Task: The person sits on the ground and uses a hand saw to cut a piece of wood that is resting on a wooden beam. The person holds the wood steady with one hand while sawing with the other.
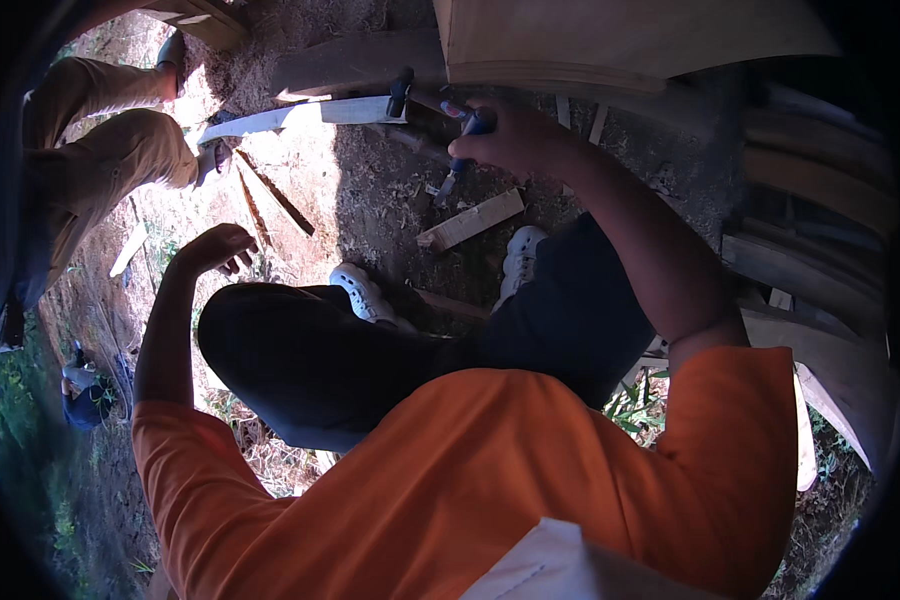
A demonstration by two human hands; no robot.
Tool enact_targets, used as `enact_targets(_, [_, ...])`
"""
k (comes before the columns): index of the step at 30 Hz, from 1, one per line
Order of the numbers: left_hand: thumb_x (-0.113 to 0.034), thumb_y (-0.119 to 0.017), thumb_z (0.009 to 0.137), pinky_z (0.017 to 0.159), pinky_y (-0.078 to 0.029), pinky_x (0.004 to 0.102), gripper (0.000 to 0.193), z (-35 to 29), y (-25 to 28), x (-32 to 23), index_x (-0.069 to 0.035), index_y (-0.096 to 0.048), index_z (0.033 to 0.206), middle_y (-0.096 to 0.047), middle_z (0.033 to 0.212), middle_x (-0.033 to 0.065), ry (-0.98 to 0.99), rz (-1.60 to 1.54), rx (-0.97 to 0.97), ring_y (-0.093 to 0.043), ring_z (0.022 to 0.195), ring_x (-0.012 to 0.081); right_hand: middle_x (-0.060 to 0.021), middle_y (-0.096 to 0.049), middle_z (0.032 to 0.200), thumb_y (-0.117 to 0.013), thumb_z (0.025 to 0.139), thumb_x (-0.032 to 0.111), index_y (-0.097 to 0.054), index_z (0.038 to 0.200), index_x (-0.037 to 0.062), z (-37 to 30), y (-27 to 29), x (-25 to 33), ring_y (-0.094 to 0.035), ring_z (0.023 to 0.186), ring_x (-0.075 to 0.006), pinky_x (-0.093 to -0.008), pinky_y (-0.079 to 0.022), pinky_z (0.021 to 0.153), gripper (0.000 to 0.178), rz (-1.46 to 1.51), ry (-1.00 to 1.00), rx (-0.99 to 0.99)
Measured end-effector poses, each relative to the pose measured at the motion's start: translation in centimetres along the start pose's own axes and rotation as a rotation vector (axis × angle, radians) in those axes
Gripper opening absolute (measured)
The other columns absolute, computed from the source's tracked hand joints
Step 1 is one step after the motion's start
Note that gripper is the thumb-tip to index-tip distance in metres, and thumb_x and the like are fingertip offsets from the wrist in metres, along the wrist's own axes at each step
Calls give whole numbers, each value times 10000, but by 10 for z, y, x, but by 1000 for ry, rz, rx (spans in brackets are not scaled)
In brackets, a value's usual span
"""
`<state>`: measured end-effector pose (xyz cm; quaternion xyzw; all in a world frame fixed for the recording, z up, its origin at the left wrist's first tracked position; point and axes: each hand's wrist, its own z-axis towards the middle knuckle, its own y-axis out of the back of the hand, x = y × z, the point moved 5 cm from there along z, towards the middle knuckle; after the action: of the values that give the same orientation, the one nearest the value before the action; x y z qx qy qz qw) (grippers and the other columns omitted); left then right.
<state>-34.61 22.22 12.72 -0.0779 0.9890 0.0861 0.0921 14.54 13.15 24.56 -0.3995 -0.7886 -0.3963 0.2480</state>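
Note:
My right hand (515, 135) is closed around the blue handle of a chisel (448, 188), whose metal blade points down toward the ground. Just left of it is a hammer (399, 92) with a dark head, at the end of a long pale wooden board (345, 110). Whether my right hand also touches the hammer's handle I cannot tell. Over the sunlit ground to the left, my left hand (222, 248) hangs with loosely bent fingers apart, holding nothing. A short wooden block (472, 220) lies between my right hand and my shoes.
At the far left sits another person in brown trousers (120, 150); a further person (85, 395) is lower down. Thin wood strips (270, 195) lie on the ground. A large wooden panel (610, 40) stands ahead, and stacked boards (810, 270) fill the right side.

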Motion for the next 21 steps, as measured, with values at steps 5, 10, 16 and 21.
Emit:
enact_targets(5, [-745,-763,756,1064,-496,489,1129,122,-138,-166,-118,-347,1596,-617,1399,237,-404,759,262,-625,1258,374,-73,-704,875,-830,782,386,-654,1232,13,8,7,-2,-685,786,-195,-347,-532,745,611,-89,15,7])
enact_targets(10, [-622,-821,741,903,-583,540,1025,167,-263,-278,-107,-394,1518,-539,1390,241,-564,919,-297,-598,1221,422,-180,-725,947,-789,713,366,-675,1108,17,-5,37,-42,-714,901,-326,-420,-549,827,539,-65,-100,-88])
enact_targets(16, [-333,-725,883,803,-619,552,416,219,-274,-228,-110,-621,1218,-654,1173,186,-631,728,-692,-716,1005,391,-129,-712,933,-806,757,356,-659,1260,42,15,38,-4,-703,896,-269,-400,-545,834,611,39,-18,-78])
enact_targets(21, [-475,-837,730,969,-557,507,827,143,-211,-211,-79,-562,1403,-638,1341,236,-446,797,-311,-666,1156,444,-120,-708,901,-768,816,327,-638,1337,69,7,19,14,-696,836,-255,-402,-544,783,596,76,150,-217])
